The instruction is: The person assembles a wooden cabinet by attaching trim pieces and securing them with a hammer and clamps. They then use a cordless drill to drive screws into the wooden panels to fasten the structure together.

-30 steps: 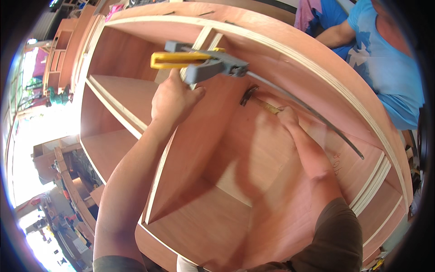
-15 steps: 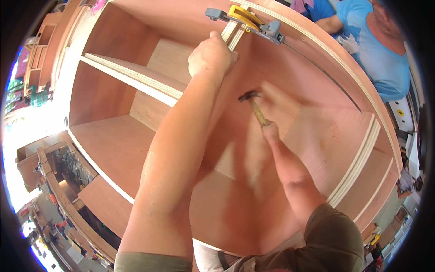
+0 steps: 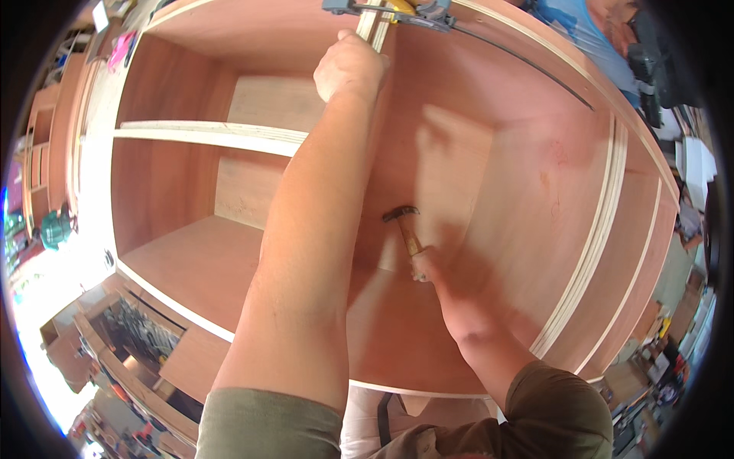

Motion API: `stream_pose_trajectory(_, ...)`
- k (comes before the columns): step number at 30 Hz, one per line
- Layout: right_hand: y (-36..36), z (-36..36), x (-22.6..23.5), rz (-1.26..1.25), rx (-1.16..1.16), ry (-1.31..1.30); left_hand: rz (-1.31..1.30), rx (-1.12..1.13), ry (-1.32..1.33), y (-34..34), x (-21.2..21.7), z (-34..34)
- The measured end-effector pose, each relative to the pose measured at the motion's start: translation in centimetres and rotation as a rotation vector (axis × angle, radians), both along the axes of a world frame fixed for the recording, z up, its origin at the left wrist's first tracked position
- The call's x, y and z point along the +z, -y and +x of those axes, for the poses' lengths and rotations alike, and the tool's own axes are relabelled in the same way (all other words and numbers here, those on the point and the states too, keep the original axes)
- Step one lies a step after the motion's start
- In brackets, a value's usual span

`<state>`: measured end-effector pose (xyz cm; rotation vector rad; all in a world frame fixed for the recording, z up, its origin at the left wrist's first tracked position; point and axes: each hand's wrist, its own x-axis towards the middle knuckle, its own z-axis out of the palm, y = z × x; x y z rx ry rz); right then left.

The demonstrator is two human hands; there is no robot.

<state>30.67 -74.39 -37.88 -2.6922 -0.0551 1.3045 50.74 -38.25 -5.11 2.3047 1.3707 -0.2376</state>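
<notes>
My left hand (image 3: pixel 350 70) is wrapped round the front edge of the upright plywood divider (image 3: pixel 373 29) in a large wooden cabinet. Just beyond it, a bar clamp (image 3: pixel 424 17) with grey jaws and a yellow part spans the divider's far end. Inside the right-hand compartment, my right hand (image 3: pixel 423 264) grips a claw hammer (image 3: pixel 409 232) by its wooden handle. The dark hammer head is raised beside the divider's right face; from this view I cannot tell whether it touches the wood.
A horizontal shelf (image 3: pixel 214 136) splits the cabinet's left side. Layered plywood edges (image 3: pixel 595 229) run down the right side. A person in a blue shirt (image 3: pixel 585 34) is beyond the cabinet at upper right. At lower left stands a wooden bench (image 3: pixel 134 382) with tools.
My right hand has brought the hammer lower and nearer to me, slightly leftward. My left hand keeps its hold on the divider. The view has shifted, and the clamp sits higher in it.
</notes>
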Motion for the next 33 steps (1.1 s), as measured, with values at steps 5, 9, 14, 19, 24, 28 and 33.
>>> stream_pose_trajectory(5, -4.0, 0.7, 9.3, 0.067, -0.988, -0.648, -0.009, -0.043, 0.012, 0.0, 0.4, 0.0)
stream_pose_trajectory(9, -1.2, 0.9, 19.0, 0.254, -1.192, -0.890, -0.065, -0.069, 0.082, 0.2, 0.6, -1.1)
stream_pose_trajectory(14, 3.5, -1.4, 36.1, 0.581, -1.374, -0.886, 0.070, -0.115, 0.273, 1.4, -0.1, -8.0)
stream_pose_trajectory(19, 10.4, -8.0, 46.4, 0.915, -1.245, -0.774, 0.277, -0.313, 0.369, 6.6, 2.9, -20.6)
stream_pose_trajectory(24, 13.1, -14.4, 49.1, 1.096, -1.077, -0.595, -0.051, -0.055, 0.013, 10.7, 3.3, -28.6)
stream_pose_trajectory(28, 14.4, -19.6, 49.8, 1.268, -0.920, -0.453, -0.239, 0.016, 0.080, 10.8, -1.1, -32.6)
stream_pose_trajectory(33, 14.3, -20.8, 48.4, 1.301, -0.806, -0.366, -0.224, 0.023, 0.220, 11.6, -1.1, -32.8)
